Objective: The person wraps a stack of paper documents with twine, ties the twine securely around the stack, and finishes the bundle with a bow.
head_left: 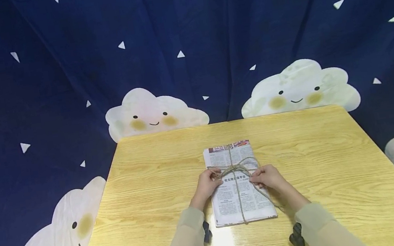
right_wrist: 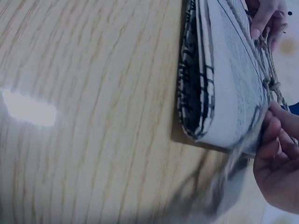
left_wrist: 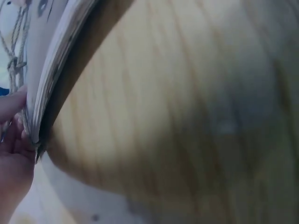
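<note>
A folded stack of newspaper (head_left: pixel 228 207) lies on the table, with twine (head_left: pixel 240 201) running round it lengthwise and crosswise. The twine crosses in a bow knot (head_left: pixel 233 168) on top, loops spreading to both sides. At the stack's left edge my left hand (head_left: pixel 208 184) pinches the left part of the bow between thumb and fingers. My right hand (head_left: pixel 270 177) pinches the twine on the right, and a loose end trails past the stack's lower right corner. The right wrist view shows the knot (right_wrist: pixel 271 85) between both hands and the layered fold of the newspaper (right_wrist: pixel 198 93).
The wooden table (head_left: pixel 150 168) extends around the stack on all sides. Behind it hangs a dark blue curtain (head_left: pixel 152 27) with white triangles and smiling clouds. Dark straps (head_left: pixel 296 235) show at the wrists below light sleeves (head_left: pixel 314 218).
</note>
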A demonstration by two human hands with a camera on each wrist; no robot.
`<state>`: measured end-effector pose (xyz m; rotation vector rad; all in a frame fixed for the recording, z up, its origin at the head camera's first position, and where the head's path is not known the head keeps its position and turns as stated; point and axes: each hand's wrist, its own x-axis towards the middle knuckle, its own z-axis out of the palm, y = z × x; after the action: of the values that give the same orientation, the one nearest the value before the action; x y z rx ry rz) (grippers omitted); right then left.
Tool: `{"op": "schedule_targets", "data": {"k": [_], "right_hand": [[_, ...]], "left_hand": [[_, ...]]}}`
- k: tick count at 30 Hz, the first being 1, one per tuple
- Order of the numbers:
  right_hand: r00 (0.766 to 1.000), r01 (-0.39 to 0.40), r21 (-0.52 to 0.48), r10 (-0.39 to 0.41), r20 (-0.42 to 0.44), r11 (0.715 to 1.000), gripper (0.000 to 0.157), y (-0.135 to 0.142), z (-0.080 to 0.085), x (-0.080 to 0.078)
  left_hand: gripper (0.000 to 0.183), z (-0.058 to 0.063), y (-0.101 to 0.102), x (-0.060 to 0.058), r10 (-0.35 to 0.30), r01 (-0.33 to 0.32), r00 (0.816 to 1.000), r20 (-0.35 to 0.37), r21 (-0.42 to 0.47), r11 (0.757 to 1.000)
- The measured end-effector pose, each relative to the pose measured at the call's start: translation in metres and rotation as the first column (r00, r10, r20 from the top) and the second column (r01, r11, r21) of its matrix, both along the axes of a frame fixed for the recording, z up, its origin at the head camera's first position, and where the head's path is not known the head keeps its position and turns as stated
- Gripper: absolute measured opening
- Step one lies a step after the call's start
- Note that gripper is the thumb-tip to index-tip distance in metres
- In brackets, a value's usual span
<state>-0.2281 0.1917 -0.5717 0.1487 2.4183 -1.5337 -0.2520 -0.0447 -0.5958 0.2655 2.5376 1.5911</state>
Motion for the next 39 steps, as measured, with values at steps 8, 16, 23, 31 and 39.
{"op": "schedule_targets", "data": {"k": [8,16,23,31,39], "right_hand": [[0.990,0.006,0.259,0.031,-0.139,0.966,0.017,-0.001,-0.006,-0.006],[0.981,0.038,0.276,0.017,-0.192,0.960,0.019,0.000,-0.006,-0.017],[0.982,0.068,0.263,-0.018,-0.189,0.962,0.020,-0.002,-0.003,-0.021],[0.983,0.092,0.224,-0.052,-0.175,0.970,0.024,0.002,-0.004,-0.018],[0.996,0.033,0.245,-0.012,-0.087,0.969,0.047,0.029,0.026,-0.015]], "left_hand": [[0.032,-0.002,0.004,-0.004,0.002,-0.004,0.999,-0.038,-0.072,0.997],[0.030,-0.003,0.010,-0.019,0.006,-0.014,0.997,-0.082,-0.100,0.995],[0.029,-0.002,0.014,-0.025,0.019,-0.028,0.995,-0.102,-0.083,0.996],[0.028,-0.002,0.007,-0.021,0.110,-0.128,0.978,-0.179,-0.091,0.988],[0.036,0.014,-0.027,-0.027,0.159,-0.184,0.971,-0.180,-0.127,0.975]]}}
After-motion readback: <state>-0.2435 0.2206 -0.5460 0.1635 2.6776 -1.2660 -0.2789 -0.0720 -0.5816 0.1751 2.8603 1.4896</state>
